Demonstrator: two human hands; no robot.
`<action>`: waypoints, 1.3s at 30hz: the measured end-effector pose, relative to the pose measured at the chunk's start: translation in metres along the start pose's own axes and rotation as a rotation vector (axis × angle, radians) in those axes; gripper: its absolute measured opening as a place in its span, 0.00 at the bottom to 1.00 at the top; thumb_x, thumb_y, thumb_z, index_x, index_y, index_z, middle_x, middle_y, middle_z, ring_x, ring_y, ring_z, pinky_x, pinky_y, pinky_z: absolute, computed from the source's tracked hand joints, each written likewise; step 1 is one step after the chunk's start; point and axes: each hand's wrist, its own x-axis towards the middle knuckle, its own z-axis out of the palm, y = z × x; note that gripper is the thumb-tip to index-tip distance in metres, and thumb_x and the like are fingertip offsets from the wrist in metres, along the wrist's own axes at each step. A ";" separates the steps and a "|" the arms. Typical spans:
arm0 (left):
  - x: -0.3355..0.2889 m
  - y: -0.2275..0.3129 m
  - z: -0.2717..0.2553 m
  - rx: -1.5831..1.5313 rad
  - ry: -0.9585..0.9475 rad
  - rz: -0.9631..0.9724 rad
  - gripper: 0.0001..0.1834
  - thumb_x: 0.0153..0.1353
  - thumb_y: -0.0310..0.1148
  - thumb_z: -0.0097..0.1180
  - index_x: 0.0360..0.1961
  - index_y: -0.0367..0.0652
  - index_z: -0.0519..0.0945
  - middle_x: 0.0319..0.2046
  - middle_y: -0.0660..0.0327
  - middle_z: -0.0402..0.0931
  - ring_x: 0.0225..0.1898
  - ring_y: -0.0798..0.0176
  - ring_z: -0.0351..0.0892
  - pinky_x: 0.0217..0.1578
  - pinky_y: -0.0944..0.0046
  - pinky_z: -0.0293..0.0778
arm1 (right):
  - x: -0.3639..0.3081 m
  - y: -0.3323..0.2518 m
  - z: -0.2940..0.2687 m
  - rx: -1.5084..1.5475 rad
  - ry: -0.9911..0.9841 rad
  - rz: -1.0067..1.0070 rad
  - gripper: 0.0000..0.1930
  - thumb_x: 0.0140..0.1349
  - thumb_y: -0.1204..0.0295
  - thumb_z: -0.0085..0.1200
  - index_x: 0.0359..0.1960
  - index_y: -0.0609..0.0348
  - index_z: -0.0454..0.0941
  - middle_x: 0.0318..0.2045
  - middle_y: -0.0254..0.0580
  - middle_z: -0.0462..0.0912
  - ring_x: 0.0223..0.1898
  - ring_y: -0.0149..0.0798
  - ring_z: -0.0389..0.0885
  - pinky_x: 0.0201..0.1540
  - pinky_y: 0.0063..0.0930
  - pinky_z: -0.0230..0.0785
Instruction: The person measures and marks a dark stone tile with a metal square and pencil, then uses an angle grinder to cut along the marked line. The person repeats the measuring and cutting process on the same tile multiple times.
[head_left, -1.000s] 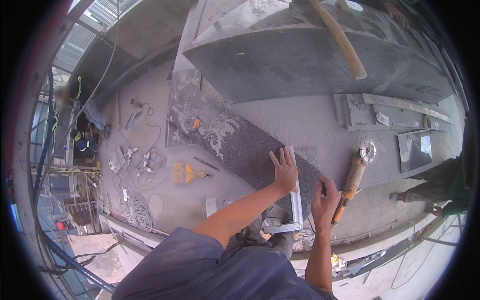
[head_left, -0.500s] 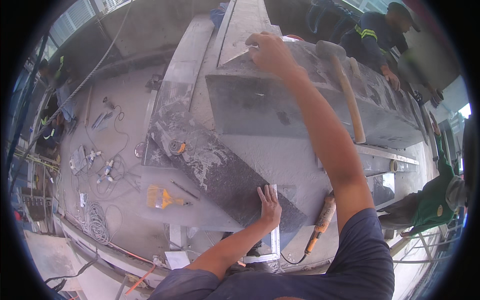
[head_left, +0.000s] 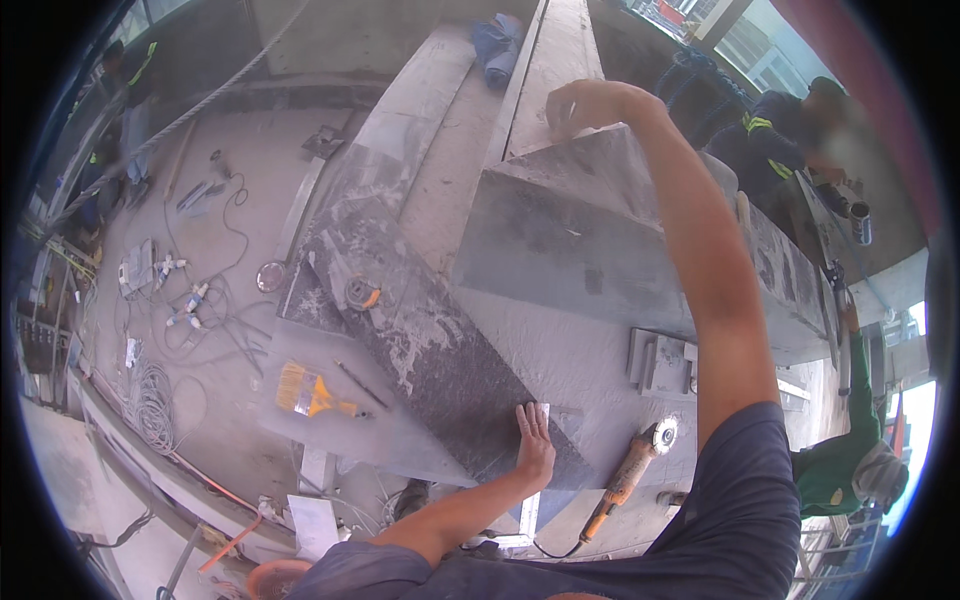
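My left hand (head_left: 535, 445) lies flat, fingers stretched, on a long dark stone slab (head_left: 440, 350) streaked with pale dust. Beneath it runs a metal set square (head_left: 530, 512), partly covered by the hand. My right hand (head_left: 605, 105) is held above the far left end of a big grey stone block (head_left: 570, 235), its fingers bent downward and closed. Whatever they hold is hidden. An angle grinder (head_left: 635, 465) rests right of the slab. On the slab sits a small round disc-like item (head_left: 362, 293) with an orange part.
A yellow paintbrush (head_left: 312, 392) and a dark pencil-like stick (head_left: 360, 383) lie left of the slab. Cables (head_left: 215, 325) and coiled wire (head_left: 155, 405) spread over the floor. A co-worker in dark clothes (head_left: 770, 140) is beyond the block; another in green (head_left: 845, 460) is at right.
The view has shifted, bringing the grinder's disc out from behind my right arm and hiding most of the mallet. My right hand has bent down at the wrist. My left hand stays on the slab.
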 end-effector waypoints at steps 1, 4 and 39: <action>0.000 0.000 0.001 -0.010 0.001 -0.002 0.43 0.76 0.46 0.56 0.82 0.26 0.65 0.86 0.33 0.51 0.87 0.25 0.48 0.79 0.10 0.37 | 0.004 -0.001 -0.002 -0.079 0.047 -0.011 0.25 0.67 0.45 0.69 0.59 0.42 0.90 0.60 0.39 0.89 0.61 0.46 0.87 0.60 0.49 0.82; 0.001 -0.001 0.001 -0.001 -0.008 0.003 0.42 0.76 0.46 0.56 0.81 0.27 0.66 0.86 0.33 0.52 0.86 0.25 0.48 0.79 0.10 0.37 | 0.011 -0.016 -0.006 -0.154 0.132 -0.060 0.27 0.65 0.43 0.70 0.57 0.46 0.90 0.57 0.41 0.89 0.57 0.46 0.88 0.57 0.48 0.82; -0.004 -0.009 -0.005 0.002 -0.045 -0.001 0.43 0.77 0.47 0.53 0.85 0.32 0.61 0.88 0.41 0.48 0.88 0.30 0.44 0.79 0.10 0.37 | 0.039 0.134 0.044 0.282 0.392 0.794 0.34 0.65 0.51 0.73 0.65 0.65 0.87 0.65 0.54 0.88 0.69 0.49 0.86 0.69 0.47 0.78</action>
